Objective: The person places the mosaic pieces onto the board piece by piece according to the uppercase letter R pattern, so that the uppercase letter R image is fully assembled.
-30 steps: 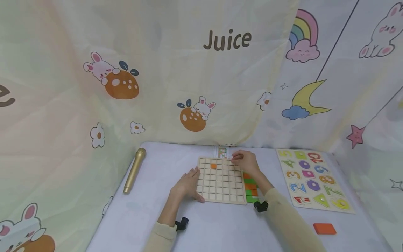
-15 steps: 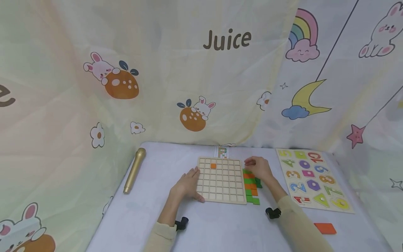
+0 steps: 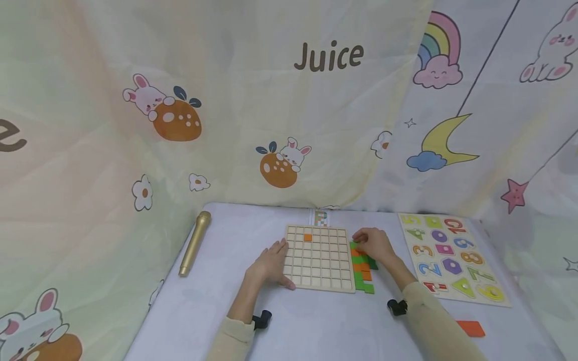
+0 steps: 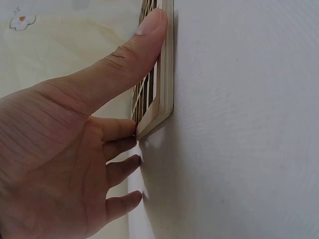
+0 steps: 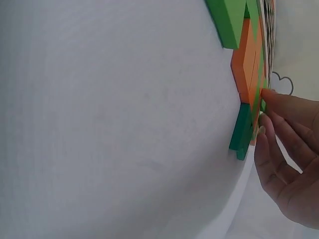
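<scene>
1. The grid board [image 3: 319, 260] lies flat on the white table [image 3: 189, 316]; taking it as the clock's centre, one orange square [image 3: 308, 237] sits in its grid toward 11 o'clock.
2. At 9 o'clock, the left hand [image 3: 270, 264] rests against the board's edge, fingers nearly straight and spread, thumb touching the near rim, gripping nothing.
3. Between 2 and 3 o'clock, the right hand [image 3: 375, 243] has its fingers bent, thumb and fingertips close together at a light green piece [image 5: 263, 105]; whether they pinch it cannot be told.
4. Green and orange blocks [image 3: 362, 271] lie just beside the board at 3 o'clock.
5. A patterned card [image 3: 321, 217] shows at 12, a golden microphone [image 3: 195, 244] at 9, a number puzzle [image 3: 451, 276] at 3, farther out, and an orange block [image 3: 472, 329] at 4.
</scene>
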Demonstrator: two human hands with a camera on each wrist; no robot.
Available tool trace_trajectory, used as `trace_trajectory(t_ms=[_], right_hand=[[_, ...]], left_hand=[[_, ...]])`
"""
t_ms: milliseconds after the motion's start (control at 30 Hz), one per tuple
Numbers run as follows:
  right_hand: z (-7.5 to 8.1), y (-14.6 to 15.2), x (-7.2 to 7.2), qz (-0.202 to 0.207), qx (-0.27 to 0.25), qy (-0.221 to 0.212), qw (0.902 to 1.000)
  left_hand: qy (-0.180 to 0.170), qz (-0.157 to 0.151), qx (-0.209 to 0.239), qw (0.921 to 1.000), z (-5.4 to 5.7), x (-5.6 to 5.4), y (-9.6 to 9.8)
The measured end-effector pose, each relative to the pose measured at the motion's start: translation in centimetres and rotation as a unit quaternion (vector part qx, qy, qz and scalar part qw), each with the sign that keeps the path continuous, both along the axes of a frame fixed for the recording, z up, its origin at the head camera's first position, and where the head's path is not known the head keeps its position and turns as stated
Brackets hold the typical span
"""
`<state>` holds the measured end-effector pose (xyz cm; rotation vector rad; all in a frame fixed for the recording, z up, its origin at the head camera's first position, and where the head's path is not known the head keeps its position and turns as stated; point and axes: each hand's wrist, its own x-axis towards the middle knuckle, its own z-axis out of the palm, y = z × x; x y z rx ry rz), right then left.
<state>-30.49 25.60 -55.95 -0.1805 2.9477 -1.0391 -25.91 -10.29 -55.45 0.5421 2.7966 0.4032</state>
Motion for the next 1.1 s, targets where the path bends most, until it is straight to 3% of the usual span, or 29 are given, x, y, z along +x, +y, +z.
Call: trace_trajectory(t_ms=[367,567,1100], right_hand=[[0.8,0.3,-0.1,-0.004,-0.034,-0.02,0.9992],[1.0,0.3,-0.6,-0.002,-0.047,-0.008,0.9989],[1.5,-4.1,-1.8,0.023,-0.097,0.013,0.9949]], left_hand=[[0.003,-0.005,-0.004,1.0,0.0,0.2,0.1],[0.008,-0.002,0.004,1.0,0.2,0.2,0.0],[0.021,-0.001,-0.001,0.9998,0.3,0.2,0.2]])
